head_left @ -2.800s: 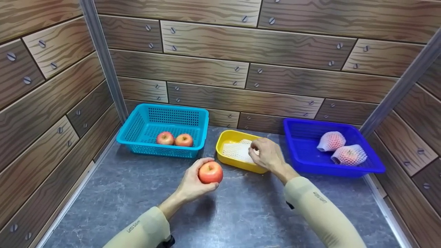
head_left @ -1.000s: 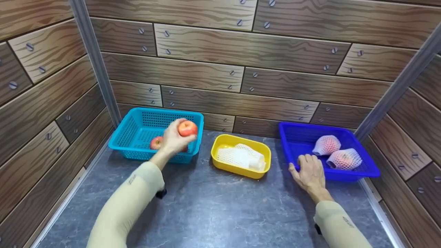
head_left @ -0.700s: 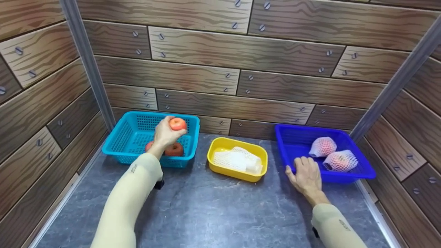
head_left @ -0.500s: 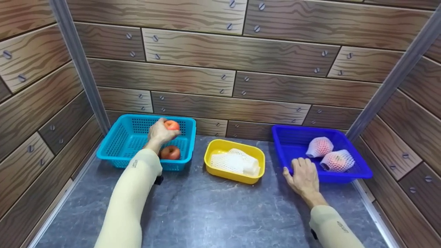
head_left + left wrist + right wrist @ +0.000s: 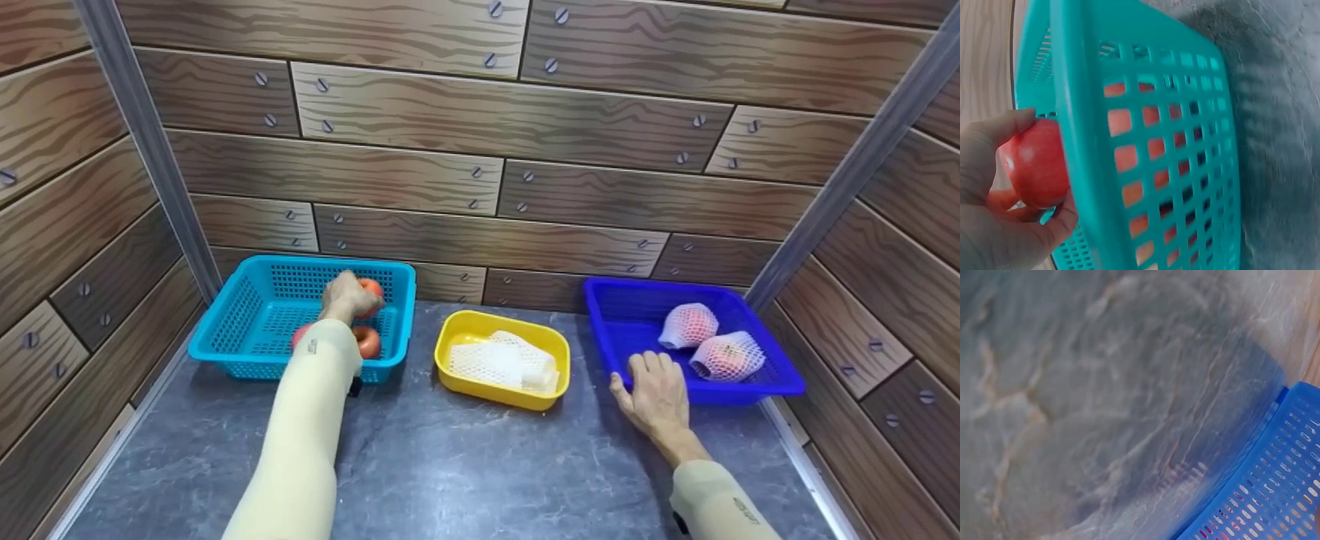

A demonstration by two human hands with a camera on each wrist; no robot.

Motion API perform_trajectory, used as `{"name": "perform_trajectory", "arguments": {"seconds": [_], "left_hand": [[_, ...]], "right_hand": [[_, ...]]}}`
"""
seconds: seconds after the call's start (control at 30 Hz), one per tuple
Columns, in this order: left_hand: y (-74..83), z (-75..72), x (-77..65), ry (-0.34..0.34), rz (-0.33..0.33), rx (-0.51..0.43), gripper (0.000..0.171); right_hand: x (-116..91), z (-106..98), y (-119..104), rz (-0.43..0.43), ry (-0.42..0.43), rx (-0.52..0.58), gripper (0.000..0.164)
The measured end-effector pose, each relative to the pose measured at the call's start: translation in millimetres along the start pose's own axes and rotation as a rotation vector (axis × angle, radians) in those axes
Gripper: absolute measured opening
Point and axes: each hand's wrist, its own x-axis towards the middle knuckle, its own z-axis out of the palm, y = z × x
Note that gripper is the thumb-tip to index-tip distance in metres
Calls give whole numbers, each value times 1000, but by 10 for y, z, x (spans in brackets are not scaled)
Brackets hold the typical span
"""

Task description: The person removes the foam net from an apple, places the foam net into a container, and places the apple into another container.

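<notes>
My left hand [image 5: 349, 297] reaches into the turquoise basket [image 5: 251, 369] and holds a red apple [image 5: 371, 291] low inside it. In the left wrist view, thumb and fingers wrap the apple [image 5: 1037, 163] just behind the basket's rim [image 5: 1081, 135]. Two more apples lie near the basket's front wall, one apple [image 5: 366, 343] beside my forearm and one apple [image 5: 300, 334] partly hidden by it. On the near-left rim of the blue basket [image 5: 626, 337] rests my right hand [image 5: 658, 394], thumb spread to the left. Inside that basket sit two apples in foam nets, one netted apple [image 5: 690, 325] behind another netted apple [image 5: 727, 358].
Between the baskets stands a yellow tray [image 5: 487, 391] with white foam nets [image 5: 487, 361] in it. All three containers stand on a grey marbled table [image 5: 465, 465]. Wood-patterned walls [image 5: 412, 180] close off the back and both sides.
My left hand has carried the apple from the middle over to the turquoise basket and lowered it in. My right hand has left the yellow tray's nets for the blue basket's rim.
</notes>
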Motion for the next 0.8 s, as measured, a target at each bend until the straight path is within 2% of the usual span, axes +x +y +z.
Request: {"name": "perform_trajectory", "arguments": {"seconds": [0.1,0.2,0.47,0.63,0.8], "left_hand": [[13,66,61,-45,-18,14,41],[9,138,97,-68,-15,21,38],[-140,324,139,-83,-6,23,54],[-163,311,138,-106,0,7,64],[-117,228,132,-136,-1,8,59]], "right_hand": [[19,8,6,0,12,-7,43],[18,16,9,-2,16,-9,43],[-27,23,-29,-21,45,3,40],[-18,11,-28,-20,54,8,40],[12,13,7,-11,50,9,40]]}}
